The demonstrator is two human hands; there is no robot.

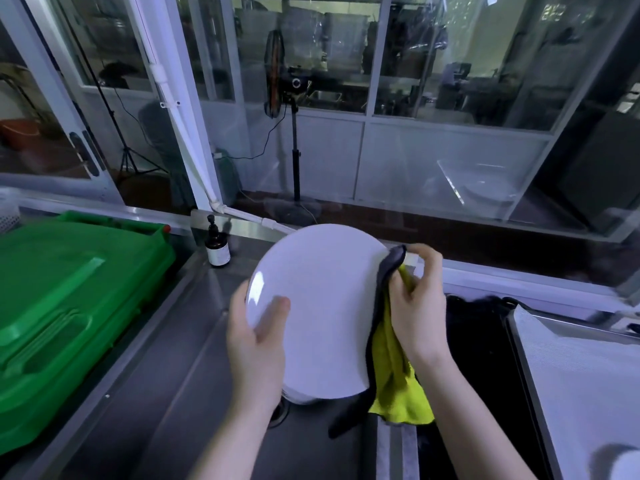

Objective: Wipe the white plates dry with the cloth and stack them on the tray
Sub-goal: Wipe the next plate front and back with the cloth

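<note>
- Nearest to us, two bare forearms rise from the lower edge over a grey steel surface (166, 358).
- Our left hand (256, 337) grips the white plate (322, 306) at its left rim, with the thumb curled across the face and the fingers hidden behind. The plate is held tilted in the air above the steel, between both hands.
- Our right hand (415, 306) pinches the yellow-and-dark cloth (394, 375) against the plate's right rim, and the loose end hangs below the wrist.
- To the right, near the cloth, we see the grey tray (588, 375) lying flat, with its raised rim showing. The plate is apart from it, to its left.
- To the left lies a green plastic lid (69, 306). A brown pump bottle (217, 245) stands upright at the back edge of the steel.
- Farthest from us is a white-framed glass partition (367, 116). Beyond it, in a dim room, are a pedestal fan (277, 77) and a tripod (128, 157).
</note>
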